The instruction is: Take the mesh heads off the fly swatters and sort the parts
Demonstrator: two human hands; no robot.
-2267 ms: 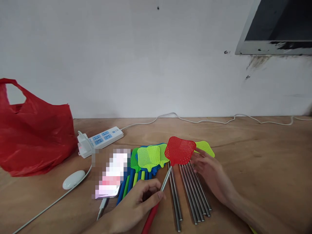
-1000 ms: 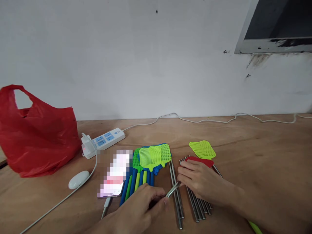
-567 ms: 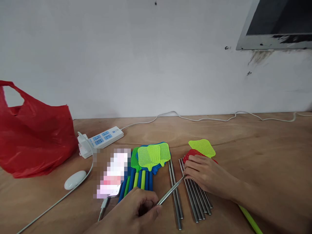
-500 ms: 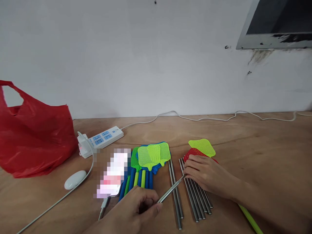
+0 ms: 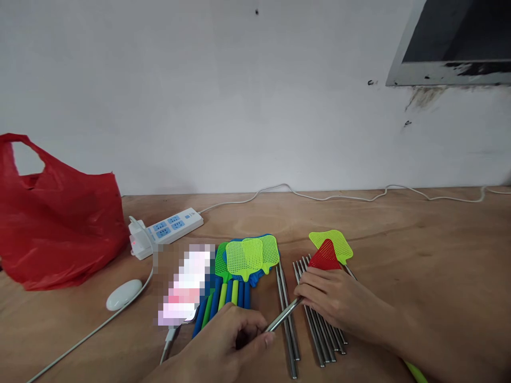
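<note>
My left hand [image 5: 223, 348] is closed round the metal rod [image 5: 284, 315] of a red fly swatter at the table's near edge. My right hand [image 5: 333, 300] grips the red swatter head [image 5: 325, 257] where it meets the rod's far end, the head tilted up on edge. Beneath my right hand lie several loose steel rods [image 5: 319, 330]. Two more rods [image 5: 288, 335] lie between my hands. A yellow-green swatter head [image 5: 333, 242] rests just behind the red one.
A pile of green and blue swatters [image 5: 243, 260] with coloured handles lies left of the rods, beside a blurred phone [image 5: 183, 290]. Further left are a white mouse [image 5: 123, 294], a power strip [image 5: 163, 230] and a red plastic bag [image 5: 56, 223]. The wall is close behind.
The red swatter was held upright on its rod, then lowered toward the steel rods. My right hand closed over its head, which now stands tilted up from under my fingers.
</note>
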